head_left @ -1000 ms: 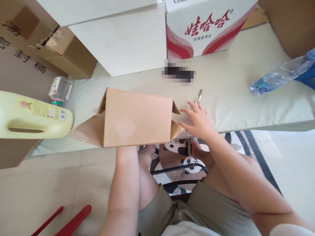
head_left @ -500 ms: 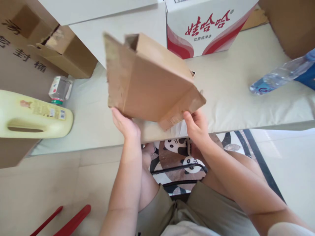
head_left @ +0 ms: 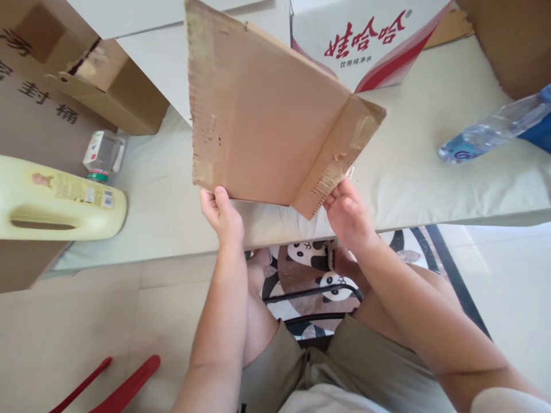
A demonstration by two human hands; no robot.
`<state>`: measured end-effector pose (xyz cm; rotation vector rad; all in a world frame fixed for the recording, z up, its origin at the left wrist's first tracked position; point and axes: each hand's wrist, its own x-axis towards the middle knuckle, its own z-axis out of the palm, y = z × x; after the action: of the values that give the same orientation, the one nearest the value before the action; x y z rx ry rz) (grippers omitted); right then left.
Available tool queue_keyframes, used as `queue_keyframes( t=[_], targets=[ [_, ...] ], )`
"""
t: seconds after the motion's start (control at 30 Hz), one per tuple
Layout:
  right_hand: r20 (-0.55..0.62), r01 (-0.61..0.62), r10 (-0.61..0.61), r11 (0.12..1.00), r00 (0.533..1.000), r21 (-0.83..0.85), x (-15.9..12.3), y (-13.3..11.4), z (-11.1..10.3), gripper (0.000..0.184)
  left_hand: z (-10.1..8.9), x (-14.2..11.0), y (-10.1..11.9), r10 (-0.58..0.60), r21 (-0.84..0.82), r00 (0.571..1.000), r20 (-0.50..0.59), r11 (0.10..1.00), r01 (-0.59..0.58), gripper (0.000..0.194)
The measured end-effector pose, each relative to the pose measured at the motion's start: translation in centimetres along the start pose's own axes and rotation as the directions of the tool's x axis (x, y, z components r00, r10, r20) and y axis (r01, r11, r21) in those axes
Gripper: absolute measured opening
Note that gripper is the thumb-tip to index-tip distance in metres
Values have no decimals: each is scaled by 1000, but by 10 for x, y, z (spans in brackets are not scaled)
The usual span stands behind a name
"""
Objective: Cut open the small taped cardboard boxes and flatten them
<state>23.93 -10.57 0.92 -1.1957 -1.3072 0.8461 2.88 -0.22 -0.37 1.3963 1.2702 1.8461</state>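
My left hand [head_left: 222, 217] pinches the cardboard [head_left: 271, 115] near its lower-left corner, above the table [head_left: 413, 178]; my right hand [head_left: 349, 217] touches its flap [head_left: 338, 155], whether gripping I can't tell. The white box [head_left: 381, 54] reads 娃哈哈 饮用纯净水.

I see tan cardboard [head_left: 275, 120], my olive shorts [head_left: 273, 364], a pale green cloth [head_left: 422, 143], a light yellow jug [head_left: 94, 221], a white-and-red carton [head_left: 370, 46], and a mat [head_left: 284, 269] of black-and-white pandas on what looks, partly hidden, like brown
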Motion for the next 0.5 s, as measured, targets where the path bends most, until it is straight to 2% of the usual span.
queue_keyframes(
  t=[0.13, 0.27, 0.33, 0.4, 0.5],
  targets=[
    [38, 49, -52, 996, 998, 70, 1, -6, -6, 77, -3, -2, -1, -11, -23, 998, 57, 1000, 12, 47],
    [55, 58, -65, 992, 996, 116, 1, -3, -12, 79, -5, -2, -6, -25, 3, 979, 203, 1000, 25, 56],
    [69, -1, -5, 996, 998, 91, 1, 3, -14, 80, -4, -3, -9, -41, 17, 957, 287, 999, 38, 61],
    [66, -120, 119, 993, 991, 18, 0, 9, -14, 77, -2, -4, -11, -54, 12, 928, 369, 998, 54, 65],
    [9, -282, 285, 950, 958, -134, 0, 13, -13, 58, 3, -6, -10, -73, 4, 879, 471, 997, 81, 72]
  ],
)
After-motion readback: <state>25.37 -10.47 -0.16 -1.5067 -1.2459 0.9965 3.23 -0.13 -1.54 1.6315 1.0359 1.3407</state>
